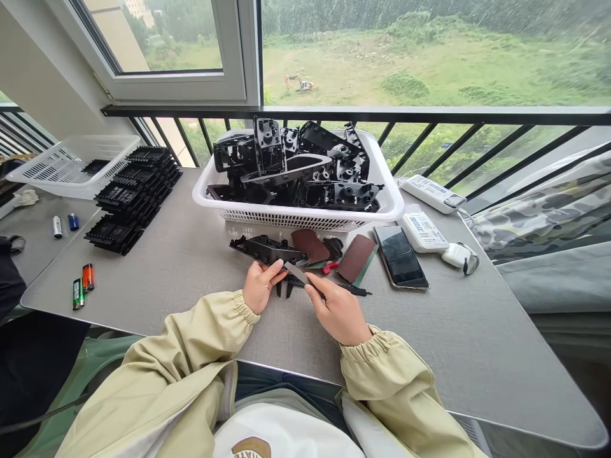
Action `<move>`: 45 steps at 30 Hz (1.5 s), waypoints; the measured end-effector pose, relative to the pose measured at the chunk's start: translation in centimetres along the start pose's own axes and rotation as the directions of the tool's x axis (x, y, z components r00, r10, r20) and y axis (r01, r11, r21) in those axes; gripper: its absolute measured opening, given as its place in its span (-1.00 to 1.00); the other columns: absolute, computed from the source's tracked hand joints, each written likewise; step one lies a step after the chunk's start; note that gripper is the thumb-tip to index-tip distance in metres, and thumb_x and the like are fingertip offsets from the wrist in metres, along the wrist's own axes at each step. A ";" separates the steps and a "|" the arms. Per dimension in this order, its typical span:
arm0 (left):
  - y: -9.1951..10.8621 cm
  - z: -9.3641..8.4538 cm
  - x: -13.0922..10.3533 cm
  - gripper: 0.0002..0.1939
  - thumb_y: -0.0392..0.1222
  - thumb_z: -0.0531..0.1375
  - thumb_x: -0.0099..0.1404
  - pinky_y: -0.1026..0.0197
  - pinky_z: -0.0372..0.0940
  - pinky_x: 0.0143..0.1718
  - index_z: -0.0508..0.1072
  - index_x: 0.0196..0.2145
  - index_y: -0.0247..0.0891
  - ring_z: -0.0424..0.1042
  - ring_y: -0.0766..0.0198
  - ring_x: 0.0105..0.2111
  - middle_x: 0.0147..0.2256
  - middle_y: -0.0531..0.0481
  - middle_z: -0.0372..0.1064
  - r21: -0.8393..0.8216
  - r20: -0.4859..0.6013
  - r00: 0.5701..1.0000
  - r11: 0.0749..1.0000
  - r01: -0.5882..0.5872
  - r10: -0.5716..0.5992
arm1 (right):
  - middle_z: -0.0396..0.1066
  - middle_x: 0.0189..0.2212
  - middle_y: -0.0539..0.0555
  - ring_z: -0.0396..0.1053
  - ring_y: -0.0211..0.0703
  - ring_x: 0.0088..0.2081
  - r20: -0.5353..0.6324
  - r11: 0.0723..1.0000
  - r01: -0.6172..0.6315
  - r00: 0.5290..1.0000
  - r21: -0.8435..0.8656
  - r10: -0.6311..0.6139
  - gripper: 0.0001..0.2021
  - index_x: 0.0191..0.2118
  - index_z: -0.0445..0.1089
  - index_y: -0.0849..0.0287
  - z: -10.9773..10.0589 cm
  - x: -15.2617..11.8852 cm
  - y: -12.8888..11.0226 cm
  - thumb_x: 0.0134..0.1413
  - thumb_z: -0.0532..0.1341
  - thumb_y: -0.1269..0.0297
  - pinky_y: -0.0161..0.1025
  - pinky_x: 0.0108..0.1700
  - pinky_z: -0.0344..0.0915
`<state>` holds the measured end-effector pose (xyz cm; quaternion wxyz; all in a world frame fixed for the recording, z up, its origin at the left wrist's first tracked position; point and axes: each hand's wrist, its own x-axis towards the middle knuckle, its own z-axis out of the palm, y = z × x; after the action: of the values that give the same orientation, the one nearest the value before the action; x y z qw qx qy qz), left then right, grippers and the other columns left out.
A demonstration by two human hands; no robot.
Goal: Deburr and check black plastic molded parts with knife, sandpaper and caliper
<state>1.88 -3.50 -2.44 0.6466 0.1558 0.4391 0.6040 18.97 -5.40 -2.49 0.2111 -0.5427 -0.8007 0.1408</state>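
My left hand [260, 286] is closed on a black plastic part [265, 247], long and tapered, held just above the table. In my right hand [341, 313] is a flat grey file [296, 273], its tip against the near right end of the part. My palm and fingers hide the file's handle. Beneath my hands lies a black caliper [285, 289], partly covered. Brown sandpaper pieces [357, 257] lie just beyond, beside a small red item [329, 268].
Behind my hands stands a white basket [298, 219] heaped with black plastic parts. Stacked black trays [126, 203] and another white basket [71, 181] are on the left, with batteries [88, 277] nearer. A phone [401, 257] and white boxes [424, 230] lie right.
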 end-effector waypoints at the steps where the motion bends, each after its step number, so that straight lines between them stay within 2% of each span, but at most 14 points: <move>1: 0.0 0.0 0.0 -0.55 -0.16 0.49 -0.20 0.30 0.41 -0.28 0.40 -0.36 -0.28 0.50 0.39 -0.40 -0.40 0.11 0.51 -0.009 -0.003 1.000 1.000 0.005 -0.005 | 0.55 -0.13 0.12 0.55 -0.03 -0.25 0.001 1.000 -0.002 1.000 0.005 0.002 -0.67 0.04 0.42 0.17 0.0 0.0 0.0 0.27 0.05 0.26 -0.20 -0.30 0.47; 6: 0.0 -0.1 0.2 -0.66 -0.13 0.44 -0.04 0.25 0.40 -0.21 0.43 -0.36 -0.30 0.49 0.37 -0.39 -0.39 0.05 0.51 -0.043 0.003 0.999 0.998 0.048 -0.048 | 0.52 -0.06 0.13 0.53 -0.04 -0.15 0.010 0.997 -0.010 1.000 0.082 0.009 -0.66 0.06 0.41 0.18 -0.1 -0.1 0.1 0.27 0.03 0.24 -0.20 -0.20 0.46; 9: 0.0 -0.2 0.3 -0.71 -0.17 0.42 -0.01 0.27 0.40 -0.21 0.45 -0.36 -0.31 0.49 0.38 -0.39 -0.38 0.04 0.52 -0.059 0.012 0.999 0.997 0.053 -0.053 | 0.53 -0.08 0.11 0.52 -0.04 -0.13 0.028 0.992 -0.034 0.999 0.120 0.031 -0.66 0.04 0.41 0.15 -0.4 0.0 0.1 0.27 0.02 0.22 -0.19 -0.17 0.45; 14: -0.3 -0.4 0.4 -0.74 -0.22 0.41 0.00 0.27 0.40 -0.21 0.45 -0.37 -0.31 0.49 0.38 -0.39 -0.38 0.04 0.51 -0.068 0.033 0.998 0.996 0.058 -0.056 | 0.55 -0.12 0.13 0.53 0.01 -0.15 0.129 0.987 -0.075 0.990 0.144 0.056 -0.64 0.02 0.41 0.16 -0.8 0.2 -0.1 0.28 -0.02 0.19 -0.16 -0.19 0.41; 17: -0.4 -0.6 0.5 -0.72 -0.22 0.42 -0.01 0.24 0.41 -0.18 0.44 -0.37 -0.31 0.50 0.36 -0.38 -0.38 0.05 0.51 -0.060 0.044 0.998 0.997 0.053 -0.051 | 0.54 -0.10 0.14 0.51 0.03 -0.14 0.189 0.979 -0.111 0.979 0.170 0.079 -0.62 0.02 0.40 0.18 -1.1 0.3 -0.2 0.27 -0.04 0.18 -0.12 -0.18 0.39; 22: -0.3 -0.5 0.5 -0.59 -0.10 0.46 -0.09 0.13 0.42 -0.13 0.45 -0.33 -0.32 0.53 0.26 -0.36 -0.37 0.00 0.52 -0.013 0.077 0.997 1.000 0.020 -0.019 | 0.58 -0.23 0.10 0.52 -0.01 -0.25 0.288 0.962 -0.151 0.954 0.229 0.081 -0.60 -0.02 0.44 0.15 -1.7 0.4 -0.2 0.26 -0.05 0.13 -0.16 -0.27 0.36; 25: -0.2 -0.4 0.4 -0.53 -0.04 0.47 -0.15 0.05 0.42 -0.09 0.45 -0.33 -0.31 0.54 0.19 -0.33 -0.37 0.00 0.52 0.010 0.084 0.996 1.000 -0.019 0.018 | 0.57 -0.22 0.10 0.52 0.00 -0.24 0.278 0.958 -0.160 0.956 0.238 0.090 -0.60 -0.01 0.44 0.14 -1.8 0.4 -0.3 0.25 -0.04 0.13 -0.15 -0.25 0.36; 29: -0.3 -0.3 0.3 -0.52 -0.02 0.47 -0.16 0.05 0.42 -0.11 0.42 -0.35 -0.29 0.53 0.23 -0.34 -0.38 0.03 0.52 0.047 0.051 0.997 0.997 -0.065 0.062 | 0.57 -0.18 0.10 0.51 0.01 -0.20 0.258 0.957 -0.158 0.962 0.242 0.093 -0.61 -0.01 0.45 0.12 -1.6 0.3 -0.4 0.24 -0.03 0.13 -0.13 -0.22 0.36; 33: -0.2 -0.4 0.2 -0.51 0.00 0.45 -0.13 0.18 0.44 -0.23 0.39 -0.31 -0.28 0.51 0.28 -0.34 -0.37 0.04 0.51 0.089 0.031 0.996 0.993 -0.083 0.081 | 0.57 -0.19 0.12 0.52 -0.01 -0.21 0.189 0.951 -0.133 0.979 0.278 0.082 -0.61 0.00 0.43 0.14 -1.4 0.2 -0.1 0.25 -0.02 0.13 -0.15 -0.20 0.38; 37: 0.2 -0.3 0.0 -0.46 0.04 0.44 -0.13 0.31 0.43 -0.41 0.34 -0.29 -0.27 0.50 0.33 -0.42 -0.39 0.03 0.51 0.102 0.049 0.998 0.994 -0.040 0.035 | 0.56 -0.32 0.12 0.51 -0.06 -0.34 0.098 0.937 -0.133 0.989 0.324 0.106 -0.63 0.01 0.39 0.15 -1.3 0.1 0.3 0.24 0.00 0.11 -0.18 -0.29 0.39; 39: 0.3 -0.3 0.0 -0.44 0.05 0.44 -0.15 0.34 0.41 -0.46 0.33 -0.29 -0.27 0.49 0.35 -0.46 -0.42 0.04 0.50 0.106 0.050 0.999 0.994 -0.018 0.013 | 0.55 -0.33 0.12 0.50 -0.07 -0.37 0.071 0.924 -0.133 0.991 0.357 0.116 -0.64 0.02 0.33 0.15 -1.2 0.0 0.3 0.23 0.03 0.10 -0.17 -0.31 0.39; 41: 0.3 -0.2 0.1 -0.44 0.04 0.44 -0.13 0.35 0.41 -0.48 0.32 -0.28 -0.26 0.49 0.35 -0.48 -0.42 0.04 0.49 0.108 0.045 0.999 0.994 -0.007 0.002 | 0.54 -0.28 0.14 0.51 -0.06 -0.33 0.038 0.908 -0.121 0.993 0.400 0.115 -0.60 0.10 0.24 0.16 -1.0 -0.1 0.3 0.22 0.05 0.09 -0.15 -0.27 0.41; 45: 0.1 -0.2 0.0 -0.38 0.02 0.42 -0.07 0.34 0.39 -0.50 0.25 -0.14 -0.24 0.46 0.37 -0.53 -0.42 0.06 0.48 0.109 -0.024 0.999 0.994 -0.025 0.028 | 0.51 -0.10 0.23 0.49 0.00 -0.07 0.030 0.901 -0.063 0.998 0.429 0.056 -0.52 0.22 0.12 0.17 -0.7 -0.2 0.3 0.24 0.04 0.11 -0.10 -0.11 0.42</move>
<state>1.65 -3.49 -2.45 0.6236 0.1889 0.4773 0.5896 19.65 -5.47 -2.02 0.3143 -0.5059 -0.7348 0.3246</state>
